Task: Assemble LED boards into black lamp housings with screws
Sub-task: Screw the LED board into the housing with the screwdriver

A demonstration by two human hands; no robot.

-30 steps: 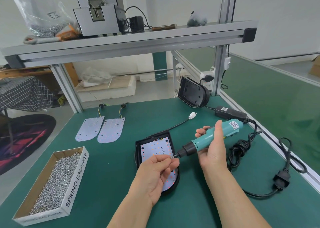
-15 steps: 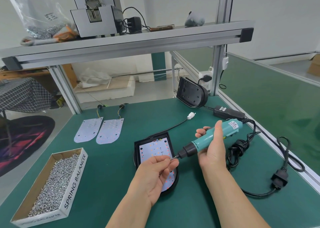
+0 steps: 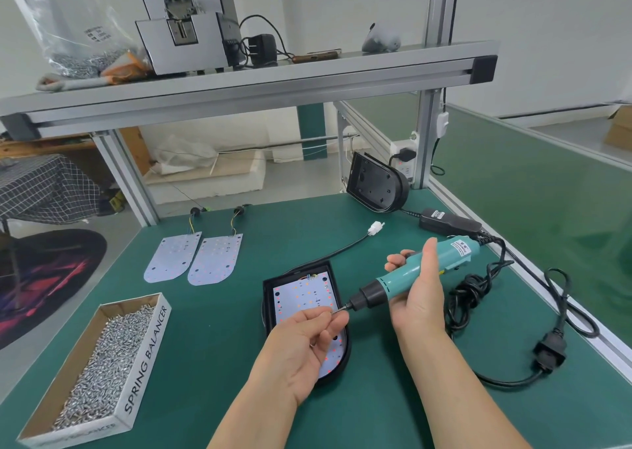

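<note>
A black lamp housing (image 3: pixel 333 279) lies on the green table with a white LED board (image 3: pixel 301 294) seated inside it. Above the housing, my left hand (image 3: pixel 304 349) pinches a small screw at the bit of a teal electric screwdriver (image 3: pixel 410 271). My right hand (image 3: pixel 419 298) grips the screwdriver's body, tilted with its tip pointing left and down at my left fingers. Two loose LED boards (image 3: pixel 193 257) lie side by side at the back left. A second black housing (image 3: pixel 376 187) leans at the back by the frame post.
A cardboard box (image 3: pixel 143 356) full of silver screws stands at the front left. The screwdriver's black cable and plug (image 3: pixel 547 353) coil at the right near the table edge, with its power adapter (image 3: pixel 448 223) behind. An aluminium shelf (image 3: pixel 239 86) spans overhead.
Both hands stay almost still at the screwdriver tip over the housing. Only the view has shifted slightly.
</note>
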